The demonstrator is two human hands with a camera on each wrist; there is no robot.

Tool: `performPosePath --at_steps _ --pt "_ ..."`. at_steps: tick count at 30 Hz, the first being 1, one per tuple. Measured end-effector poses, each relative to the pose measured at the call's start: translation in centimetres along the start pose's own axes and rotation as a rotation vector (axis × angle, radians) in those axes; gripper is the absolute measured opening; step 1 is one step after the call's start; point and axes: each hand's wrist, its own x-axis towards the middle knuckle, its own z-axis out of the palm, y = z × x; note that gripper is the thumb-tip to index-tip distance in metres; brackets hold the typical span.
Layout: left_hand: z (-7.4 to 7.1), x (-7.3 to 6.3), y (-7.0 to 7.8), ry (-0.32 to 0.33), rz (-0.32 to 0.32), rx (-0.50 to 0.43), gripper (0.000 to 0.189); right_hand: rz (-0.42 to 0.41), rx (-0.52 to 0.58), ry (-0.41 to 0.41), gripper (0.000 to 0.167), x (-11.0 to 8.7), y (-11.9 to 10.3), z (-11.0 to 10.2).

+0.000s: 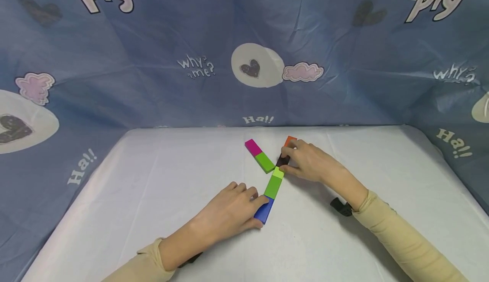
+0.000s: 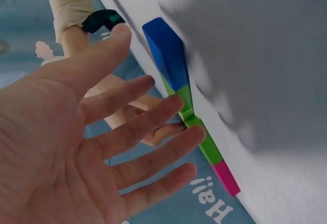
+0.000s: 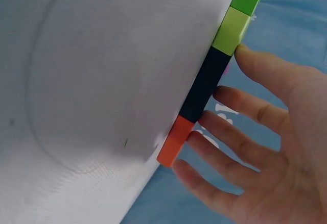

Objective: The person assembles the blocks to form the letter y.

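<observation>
Blocks form a Y on the white table [image 1: 305,239]. Its stem has a blue block [image 1: 264,210] at the near end, then a green block [image 1: 273,187] and a short yellow-green block [image 1: 278,172]. A black block [image 3: 206,84] and an orange block [image 3: 176,141] continue up the right branch. My left hand [image 1: 227,214] is beside the blue block, thumb and fingers spread in the left wrist view. My right hand [image 1: 309,161] lies along the right branch, its thumb at the yellow-green block and its loosely extended fingertips at the side of the black and orange blocks.
The left branch is a second green block [image 1: 265,162] with a magenta block [image 1: 253,147] at its far end. Behind the table hangs a blue printed cloth [image 1: 206,99], which also runs along both sides. Each wrist wears a dark strap.
</observation>
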Motion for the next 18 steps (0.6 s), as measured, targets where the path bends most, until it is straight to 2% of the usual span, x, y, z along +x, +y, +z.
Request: performPosePath --at_steps 7,18 --pt "-0.17 -0.17 -0.24 0.012 -0.004 -0.013 0.053 0.008 -0.004 -0.034 0.028 0.28 0.24 -0.32" --pt "-0.63 -0.38 -0.72 -0.016 -0.015 -0.055 0.049 0.021 -0.011 -0.016 0.025 0.40 0.04 -0.71"
